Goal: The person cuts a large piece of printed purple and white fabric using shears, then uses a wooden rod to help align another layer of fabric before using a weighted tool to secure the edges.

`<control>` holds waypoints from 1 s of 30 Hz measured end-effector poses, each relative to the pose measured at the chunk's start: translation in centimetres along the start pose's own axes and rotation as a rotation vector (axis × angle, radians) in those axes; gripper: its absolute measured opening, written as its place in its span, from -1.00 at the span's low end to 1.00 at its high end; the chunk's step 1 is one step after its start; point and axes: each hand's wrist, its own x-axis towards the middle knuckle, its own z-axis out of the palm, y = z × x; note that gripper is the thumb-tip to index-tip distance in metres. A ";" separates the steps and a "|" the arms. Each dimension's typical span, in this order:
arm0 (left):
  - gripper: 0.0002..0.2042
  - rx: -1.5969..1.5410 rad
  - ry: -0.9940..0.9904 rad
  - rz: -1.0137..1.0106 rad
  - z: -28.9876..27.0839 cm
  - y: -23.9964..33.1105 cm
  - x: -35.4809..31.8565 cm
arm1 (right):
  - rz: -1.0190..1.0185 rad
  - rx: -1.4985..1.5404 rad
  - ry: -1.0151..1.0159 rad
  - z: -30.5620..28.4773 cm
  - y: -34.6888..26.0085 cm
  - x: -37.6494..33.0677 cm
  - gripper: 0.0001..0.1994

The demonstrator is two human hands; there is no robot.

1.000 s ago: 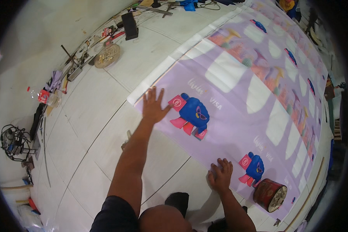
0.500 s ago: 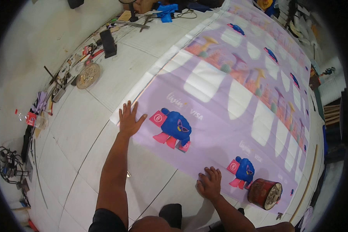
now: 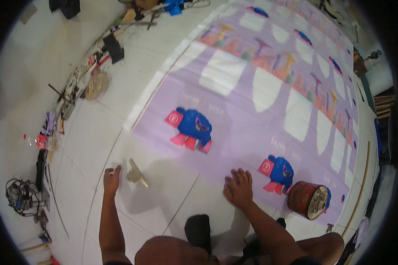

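A large printed sheet [image 3: 234, 132], lilac with blue cartoon figures, lies spread over the tiled floor. My right hand [image 3: 239, 187] rests on its near edge, palm down with the fingers apart, holding nothing. My left hand [image 3: 112, 179] is off the sheet, over the floor at the left; its thumb and forefinger stand apart, the other fingers curl, and nothing shows between them. Just right of it lies a pale, flat tool with a straight bar along one side [image 3: 137, 173], whose exact kind I cannot make out. A rusty red tin [image 3: 306, 199] lies on the sheet's near right corner.
Along the left wall are a shallow bowl of small pieces [image 3: 97, 85], a black block [image 3: 113, 48], a plastic bottle [image 3: 42, 141] and a corded power tool [image 3: 21, 197]. A long thin strip [image 3: 362, 181] runs beside the sheet's right edge. My knees are close at the bottom.
My left hand has lifted off the sheet's left corner and come back toward me, uncovering the pale tool. My right hand stays on the near edge. The view has shifted slightly.
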 end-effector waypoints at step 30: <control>-0.43 -0.561 -0.711 -0.059 7.4 5.2 -15.0 | 0.054 0.000 -0.039 0.4 0.2 -0.3 -0.64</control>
